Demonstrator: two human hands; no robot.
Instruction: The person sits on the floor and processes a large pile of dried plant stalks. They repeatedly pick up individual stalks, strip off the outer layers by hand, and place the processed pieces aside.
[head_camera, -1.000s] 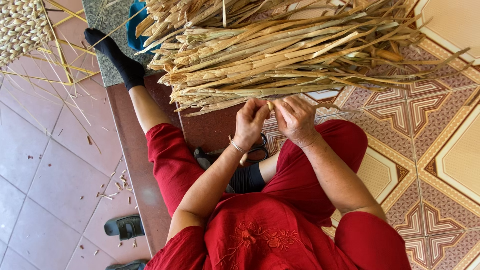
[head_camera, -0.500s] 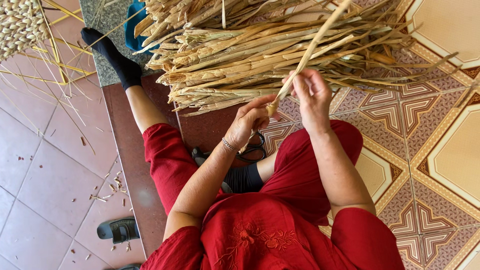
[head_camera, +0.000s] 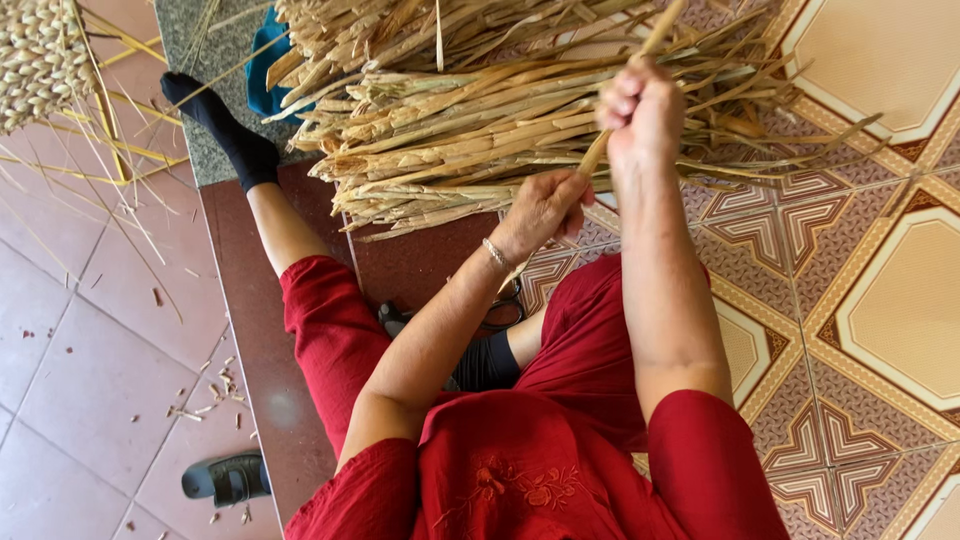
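Observation:
I sit on a tiled floor in red clothes, with a big pile of dried straw-coloured leaf strips (head_camera: 480, 120) in front of me. My left hand (head_camera: 545, 210) grips the lower end of one long dried strip (head_camera: 655, 35). My right hand (head_camera: 640, 110) is closed around the same strip higher up, raised over the pile. The strip runs up and to the right out of the top of the view. A thin bracelet sits on my left wrist.
My leg in a black sock (head_camera: 215, 125) stretches to the left of the pile. A woven straw piece (head_camera: 35, 55) lies at the top left with loose strands. A black sandal (head_camera: 225, 478) rests on the pink tiles. Scissors (head_camera: 500, 305) lie beside my knee.
Both hands were together at the pile's near edge. My right hand has since slid up and away along the strip while the left stays gripping its lower end.

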